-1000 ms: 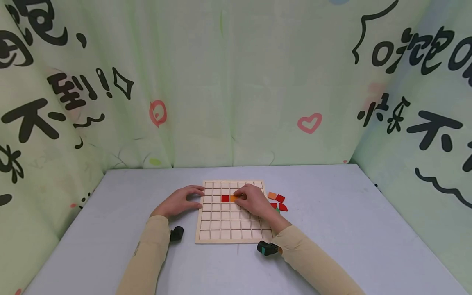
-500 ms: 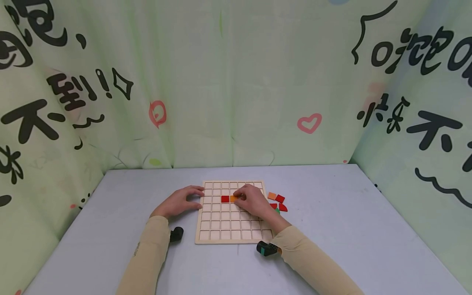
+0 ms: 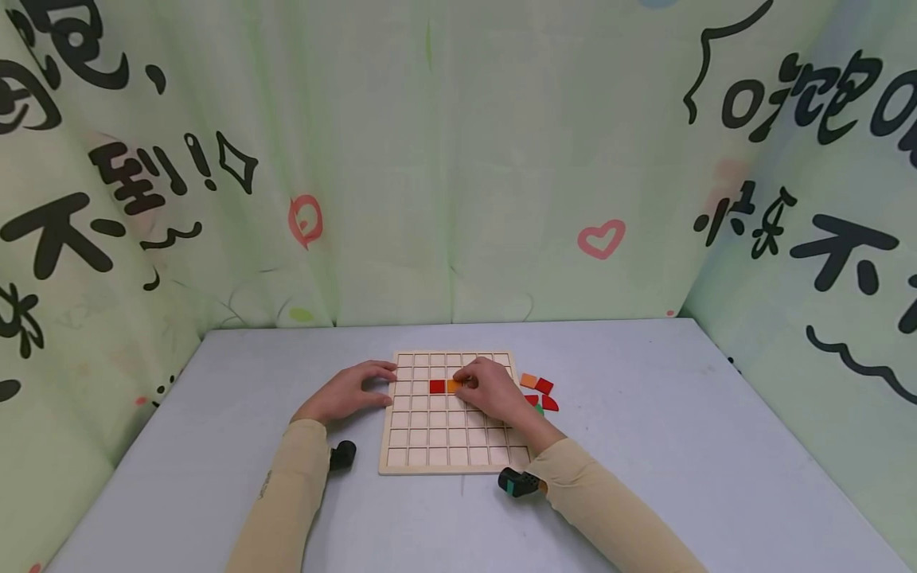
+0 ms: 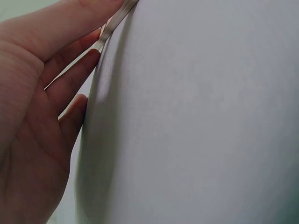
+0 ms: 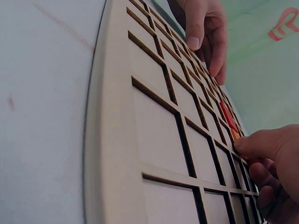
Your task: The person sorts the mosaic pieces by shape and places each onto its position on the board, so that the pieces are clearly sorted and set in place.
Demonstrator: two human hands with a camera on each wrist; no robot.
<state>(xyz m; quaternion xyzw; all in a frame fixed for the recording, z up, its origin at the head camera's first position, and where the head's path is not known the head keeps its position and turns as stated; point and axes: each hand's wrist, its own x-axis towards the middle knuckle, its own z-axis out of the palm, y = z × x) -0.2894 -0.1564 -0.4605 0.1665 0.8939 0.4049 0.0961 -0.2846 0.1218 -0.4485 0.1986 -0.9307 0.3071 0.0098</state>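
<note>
Orange square tile (image 3: 453,386) lies in a cell in the far half of the pale wooden grid board (image 3: 454,470), partly covered by the right hand (image 3: 493,390), whose thumb and curled fingers pinch it, a hold that seems suited to fine control between thin dividers. Whether the tile lies flat, I cannot tell. At the board's left edge, the left hand (image 3: 349,391) has its thumb and fingers spread apart and touching the frame, probably bracing it against sliding. One bright red square tile (image 3: 437,387) fills the board's cell just left of the orange one. Beside the board's right edge, a loose orange square piece (image 3: 528,380), several red pieces (image 3: 550,403) and a green piece (image 3: 540,410) lie clustered, presumably for easy reach. Under the board spreads a white table (image 3: 645,454).
</note>
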